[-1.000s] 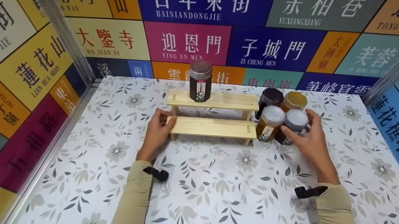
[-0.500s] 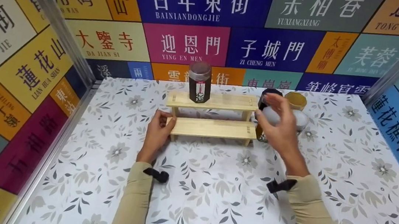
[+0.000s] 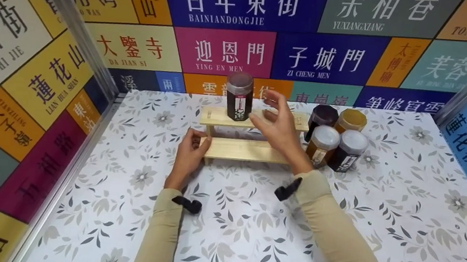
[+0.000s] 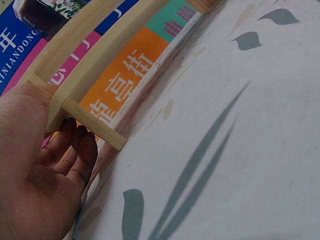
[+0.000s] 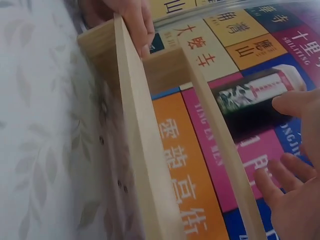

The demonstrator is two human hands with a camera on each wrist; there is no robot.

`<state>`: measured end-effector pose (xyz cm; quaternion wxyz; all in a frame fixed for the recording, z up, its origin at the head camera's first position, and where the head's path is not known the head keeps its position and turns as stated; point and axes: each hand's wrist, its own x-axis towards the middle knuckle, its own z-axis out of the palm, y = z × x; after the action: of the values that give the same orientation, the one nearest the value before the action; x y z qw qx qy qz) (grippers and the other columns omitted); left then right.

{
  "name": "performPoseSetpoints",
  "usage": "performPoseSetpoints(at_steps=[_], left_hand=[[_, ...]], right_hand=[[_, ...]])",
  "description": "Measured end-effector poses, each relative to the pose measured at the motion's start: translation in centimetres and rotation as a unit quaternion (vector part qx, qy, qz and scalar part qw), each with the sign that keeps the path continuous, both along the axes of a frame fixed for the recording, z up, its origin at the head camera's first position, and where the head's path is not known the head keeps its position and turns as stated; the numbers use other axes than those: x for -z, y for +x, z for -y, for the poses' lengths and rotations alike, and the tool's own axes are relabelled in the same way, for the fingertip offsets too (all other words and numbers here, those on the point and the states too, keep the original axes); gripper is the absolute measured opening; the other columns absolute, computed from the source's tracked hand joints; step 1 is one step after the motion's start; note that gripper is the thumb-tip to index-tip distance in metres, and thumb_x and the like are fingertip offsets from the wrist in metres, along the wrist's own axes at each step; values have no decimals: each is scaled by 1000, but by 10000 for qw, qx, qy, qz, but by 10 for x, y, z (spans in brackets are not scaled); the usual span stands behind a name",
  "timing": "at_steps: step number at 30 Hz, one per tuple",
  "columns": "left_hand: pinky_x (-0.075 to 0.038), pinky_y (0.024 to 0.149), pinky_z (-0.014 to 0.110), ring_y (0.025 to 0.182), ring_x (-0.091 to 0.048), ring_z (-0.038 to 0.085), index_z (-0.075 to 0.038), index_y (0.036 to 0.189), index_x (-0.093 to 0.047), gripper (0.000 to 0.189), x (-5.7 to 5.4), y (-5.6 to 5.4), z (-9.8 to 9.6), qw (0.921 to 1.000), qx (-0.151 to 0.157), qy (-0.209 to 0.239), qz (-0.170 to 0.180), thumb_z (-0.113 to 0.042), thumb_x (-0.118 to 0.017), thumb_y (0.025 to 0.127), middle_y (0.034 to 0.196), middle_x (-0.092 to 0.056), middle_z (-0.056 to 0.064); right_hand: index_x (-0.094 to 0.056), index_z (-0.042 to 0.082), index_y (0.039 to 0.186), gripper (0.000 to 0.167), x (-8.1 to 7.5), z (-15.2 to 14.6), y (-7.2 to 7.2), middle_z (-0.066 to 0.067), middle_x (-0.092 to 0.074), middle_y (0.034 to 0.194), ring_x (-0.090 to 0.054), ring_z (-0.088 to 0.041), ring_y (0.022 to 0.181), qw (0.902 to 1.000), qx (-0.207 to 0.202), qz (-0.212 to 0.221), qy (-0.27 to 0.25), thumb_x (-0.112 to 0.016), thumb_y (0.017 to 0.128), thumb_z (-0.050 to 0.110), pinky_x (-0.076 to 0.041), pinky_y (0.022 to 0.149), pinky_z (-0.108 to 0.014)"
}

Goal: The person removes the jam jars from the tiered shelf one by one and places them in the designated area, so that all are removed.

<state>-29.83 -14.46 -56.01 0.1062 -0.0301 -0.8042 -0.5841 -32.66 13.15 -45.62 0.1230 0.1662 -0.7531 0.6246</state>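
A two-tier light wooden shelf stands on the table. My left hand grips its left end at the lower board, thumb on top and fingers curled beneath, as the left wrist view shows. One dark octagonal jar with a translucent lid and a label stands upright on the upper board. Just right of that jar is my right hand, its fingers spread and nothing in its grasp. In the right wrist view its thumb overlaps the jar's edge; I cannot tell whether they touch.
Several more jars cluster beside the shelf's right end, including a dark one and an amber one in front. A leaf-patterned cloth covers the table. Panels with large characters wall the back and sides.
My right hand has left the jar group and moved left across to the jar on the upper board. My left hand keeps its grip on the shelf. The view has shifted slightly.
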Motion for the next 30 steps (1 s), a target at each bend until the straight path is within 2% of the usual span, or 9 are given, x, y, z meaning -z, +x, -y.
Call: performPoseSetpoints(at_steps=[6,9,14,23,30], left_hand=[[-52,84,29,96,-64,19,-10,121,-62,28,0,0,0,10000,-16,47,26,-31,-73,105,110,-67,8],[-54,85,30,98,-66,19,-11,121,-62,29,1,-1,-1,10000,-5,57,60,-33,-73,105,112,-68,8],[-54,85,29,98,-66,18,-13,119,-62,28,2,-1,-1,9999,-62,11,103,-35,-72,105,112,-69,7],[-52,83,26,95,-64,18,-8,120,-63,25,0,0,-1,10000,20,60,-46,-26,-73,105,110,-68,9],[-50,80,24,92,-62,18,-8,121,-64,26,0,-1,-1,9999,-14,127,-26,-27,-73,105,108,-67,9]], right_hand=[[-32,15,166,98,-4,33,-17,-11,-45,166,-48,-28,153,9982,260,312,433,-91,90,33,-42,126,-50],[-34,17,164,98,-3,43,-20,-11,-51,163,-52,-27,150,9962,459,290,688,-92,89,35,-43,125,-49],[-41,17,159,89,0,49,-19,-11,-61,154,-61,-26,141,9941,645,162,852,-92,89,34,-51,117,-45],[-46,15,156,85,5,27,10,-15,-65,148,-66,-28,133,9969,547,52,562,-93,87,31,-58,109,-44],[-56,12,150,84,8,-5,35,-14,-73,132,-71,-26,117,9929,1121,-125,378,-98,81,36,-61,100,-42]])
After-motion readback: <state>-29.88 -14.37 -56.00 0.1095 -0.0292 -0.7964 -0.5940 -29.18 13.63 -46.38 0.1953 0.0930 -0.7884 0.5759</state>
